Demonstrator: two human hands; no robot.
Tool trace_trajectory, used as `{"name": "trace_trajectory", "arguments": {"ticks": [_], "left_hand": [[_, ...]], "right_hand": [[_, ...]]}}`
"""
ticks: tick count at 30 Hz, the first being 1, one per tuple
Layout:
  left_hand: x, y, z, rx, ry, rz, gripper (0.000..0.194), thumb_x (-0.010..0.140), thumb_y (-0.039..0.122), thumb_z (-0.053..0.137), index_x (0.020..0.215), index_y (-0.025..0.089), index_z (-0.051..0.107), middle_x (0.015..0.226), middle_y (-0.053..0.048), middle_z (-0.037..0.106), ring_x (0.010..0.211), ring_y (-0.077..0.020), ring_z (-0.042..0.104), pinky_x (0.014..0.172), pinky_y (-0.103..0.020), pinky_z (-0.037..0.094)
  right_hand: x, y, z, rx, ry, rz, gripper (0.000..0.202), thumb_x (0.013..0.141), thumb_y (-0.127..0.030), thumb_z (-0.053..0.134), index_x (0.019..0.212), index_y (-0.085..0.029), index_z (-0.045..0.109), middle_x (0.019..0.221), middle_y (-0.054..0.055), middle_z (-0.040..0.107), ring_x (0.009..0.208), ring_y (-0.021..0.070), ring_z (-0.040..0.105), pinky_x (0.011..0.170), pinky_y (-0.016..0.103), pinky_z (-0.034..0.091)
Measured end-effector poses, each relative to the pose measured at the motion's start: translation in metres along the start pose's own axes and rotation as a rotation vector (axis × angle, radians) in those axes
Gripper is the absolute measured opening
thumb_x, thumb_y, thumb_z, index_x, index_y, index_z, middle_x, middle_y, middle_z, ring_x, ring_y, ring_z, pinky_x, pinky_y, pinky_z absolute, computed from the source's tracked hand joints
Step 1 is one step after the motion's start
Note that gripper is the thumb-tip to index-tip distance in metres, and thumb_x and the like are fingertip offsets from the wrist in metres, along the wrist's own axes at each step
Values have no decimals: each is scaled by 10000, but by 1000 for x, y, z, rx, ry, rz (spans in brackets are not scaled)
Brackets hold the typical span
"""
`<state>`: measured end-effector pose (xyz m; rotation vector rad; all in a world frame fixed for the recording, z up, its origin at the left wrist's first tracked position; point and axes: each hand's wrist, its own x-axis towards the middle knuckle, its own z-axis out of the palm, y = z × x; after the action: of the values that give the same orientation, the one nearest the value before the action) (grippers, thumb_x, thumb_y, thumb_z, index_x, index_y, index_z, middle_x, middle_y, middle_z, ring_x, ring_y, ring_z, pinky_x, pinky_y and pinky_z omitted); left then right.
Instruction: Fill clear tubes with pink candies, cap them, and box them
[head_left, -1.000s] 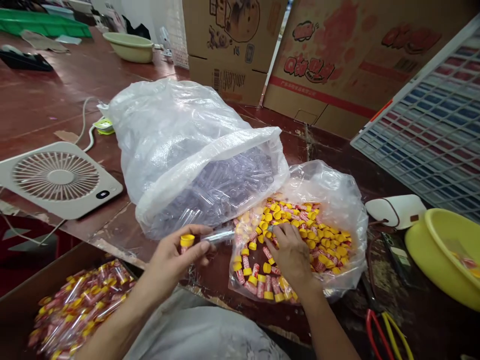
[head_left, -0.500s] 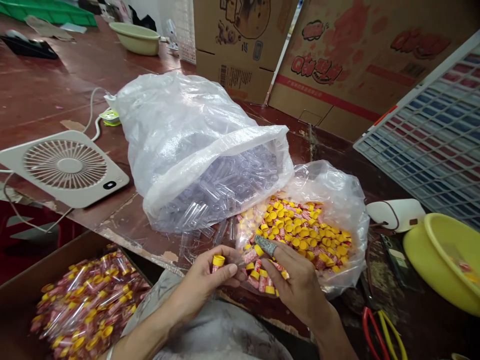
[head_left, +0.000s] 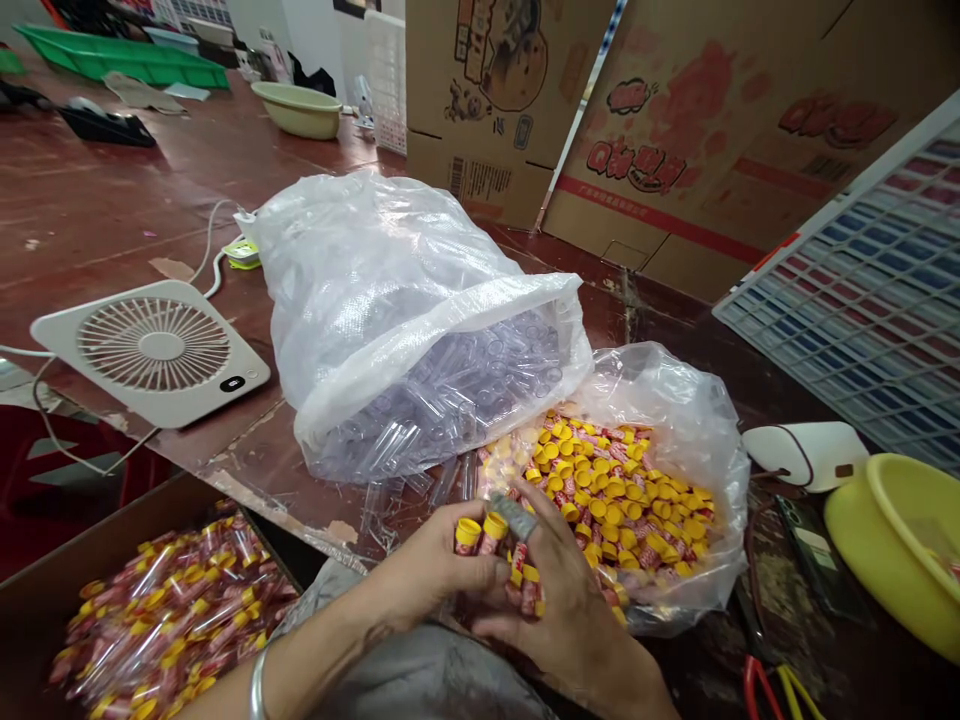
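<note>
My left hand (head_left: 442,565) is closed around two small yellow-capped pieces (head_left: 480,533) with red-and-white wrapping, caps up, at the thumb and forefinger. Against it, my right hand (head_left: 559,595) has bent fingers, a grey wrap covering one fingertip. What the right fingers grip, if anything, is hidden. More capped pieces show between the two hands. Just beyond lies an open clear plastic bag (head_left: 667,385) with a heap of the same yellow-capped pieces (head_left: 600,480). Behind it, a white woven sack (head_left: 375,240) lies on its side, its mouth showing many clear plastic tubes (head_left: 457,385).
A carton (head_left: 30,535) at lower left holds tubes with yellow-capped pieces. Left stands a white fan (head_left: 161,350). At right are a yellow basin (head_left: 862,540), a phone (head_left: 821,550), red-and-yellow-handled pliers (head_left: 772,685) and a grid basket (head_left: 862,290). Cardboard boxes (head_left: 637,220) stand behind.
A second yellow-capped piece now sits beside the first in my left hand. My right hand has moved left against it. The whole view has shifted slightly, showing more of the table's far left.
</note>
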<state>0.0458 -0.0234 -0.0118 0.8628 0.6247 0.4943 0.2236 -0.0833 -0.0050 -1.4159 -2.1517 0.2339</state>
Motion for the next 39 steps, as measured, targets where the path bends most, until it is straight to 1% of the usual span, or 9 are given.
{"name": "trace_trajectory", "arguments": {"ticks": [3,6,9,13,19,24,28,34,39], "left_hand": [[12,29,-13,630,317,319,139,784,206,681,908,175,628,806,-6,656,726,-158,608,664,-255,466],[32,59,-24,1260,628,590,202,815,98,584,993,173,642,959,-68,678,878,-217,626,736,-299,467],[55,77,-25,1632,683,546,255,849,77,542,1061,157,658,1036,-134,683,932,-268,636,726,-333,475],[69,82,-21,1790,695,444,188,868,90,530,944,150,692,924,-137,714,904,-293,650,707,-351,478],[24,74,-24,1291,790,662,188,864,274,647,1011,171,703,945,-76,748,847,-229,677,760,-312,502],[-21,44,-21,708,691,352,276,731,402,779,893,182,740,815,-33,756,723,-202,667,635,-257,496],[-33,8,-27,355,605,157,363,683,440,818,906,161,751,754,-24,711,681,-177,619,606,-242,453],[-27,-21,-30,78,519,76,420,664,449,850,934,143,750,697,-8,645,652,-133,546,608,-217,408],[-24,-24,-14,-65,426,35,421,635,398,884,932,139,736,693,8,618,633,-97,510,598,-191,400]], "right_hand": [[-7,26,-12,-41,71,180,927,748,-598,766,1475,-192,359,1362,171,582,1256,348,583,959,505,558],[-13,55,-15,-226,232,255,488,908,-559,605,1210,-177,575,1084,140,686,1032,310,682,861,468,576],[-16,73,-12,-368,216,242,307,993,-453,496,1009,-180,635,984,126,700,939,274,685,823,423,567],[-16,76,-6,-428,115,202,222,1007,-323,483,923,-197,646,950,96,711,875,229,671,772,349,541],[2,68,11,-450,103,204,209,1015,-309,482,909,-190,618,871,84,706,812,215,674,700,300,497],[26,73,31,-504,62,336,179,980,-344,543,922,-189,614,697,54,688,592,203,652,512,270,392],[20,71,19,-356,161,351,199,975,-353,533,903,-189,619,796,74,700,692,202,672,601,284,480],[-5,37,-7,428,223,428,231,933,-403,637,1045,-202,643,950,64,757,830,205,739,701,314,619],[-4,11,-5,335,190,305,148,947,-323,626,1021,-207,679,879,48,767,777,204,754,714,310,633]]}}
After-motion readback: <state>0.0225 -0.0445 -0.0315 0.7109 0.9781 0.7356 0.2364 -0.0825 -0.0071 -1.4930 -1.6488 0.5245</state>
